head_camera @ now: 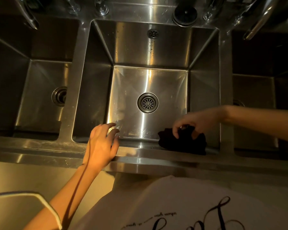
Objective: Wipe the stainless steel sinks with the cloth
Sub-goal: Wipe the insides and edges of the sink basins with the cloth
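Head view: at the middle sink [150, 47], the right hand [199, 121] clutches a dark cloth [181, 143] bunched against its near-right corner, while the left hand [101, 143] rests open-fingered on its front rim. Firm, overlapping strokes toward the drain [147, 102] would likely serve best.

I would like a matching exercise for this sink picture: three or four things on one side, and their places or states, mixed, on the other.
Things:
1. cloth
2. left hand
3. right hand
4. strainer drain

Places or states:
A. middle of the basin floor
B. gripping the cloth
C. open, on the front rim
D. bunched in the near right corner

Pairs: 1-D, 2-C, 3-B, 4-A
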